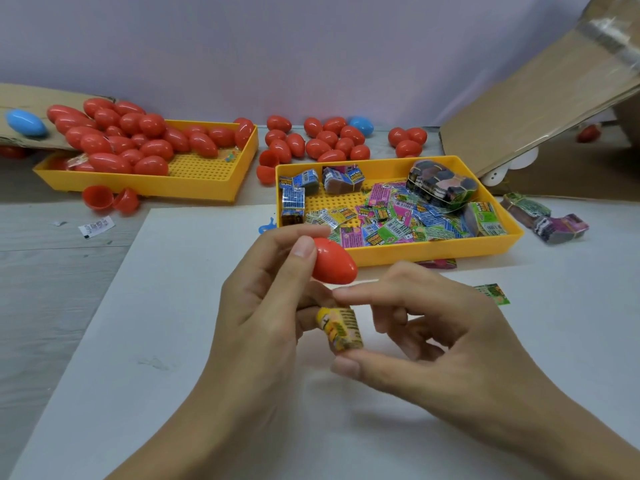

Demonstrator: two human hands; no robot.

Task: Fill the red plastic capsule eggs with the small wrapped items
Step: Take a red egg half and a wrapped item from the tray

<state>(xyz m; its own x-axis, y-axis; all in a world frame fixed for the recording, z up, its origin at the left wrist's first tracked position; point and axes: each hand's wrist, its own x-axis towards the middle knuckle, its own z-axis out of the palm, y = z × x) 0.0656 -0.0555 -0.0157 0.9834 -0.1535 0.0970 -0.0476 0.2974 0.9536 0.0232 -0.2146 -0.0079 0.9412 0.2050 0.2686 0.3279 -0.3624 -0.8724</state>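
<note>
A white sheet (173, 306) covers a grey table against a pale wall. The left hand (263, 306) pinches a red egg (334, 261) between thumb and forefinger. Just below, the right hand (433, 334) pinches a yellow wrapped item (341, 329) between forefinger and thumb.

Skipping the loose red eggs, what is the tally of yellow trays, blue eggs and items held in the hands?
Yellow perforated plastic trays: 2
Blue plastic capsule eggs: 2
Red plastic capsule egg held in the left hand: 1
Small wrapped item pinched by the right hand: 1
Total: 6
</note>
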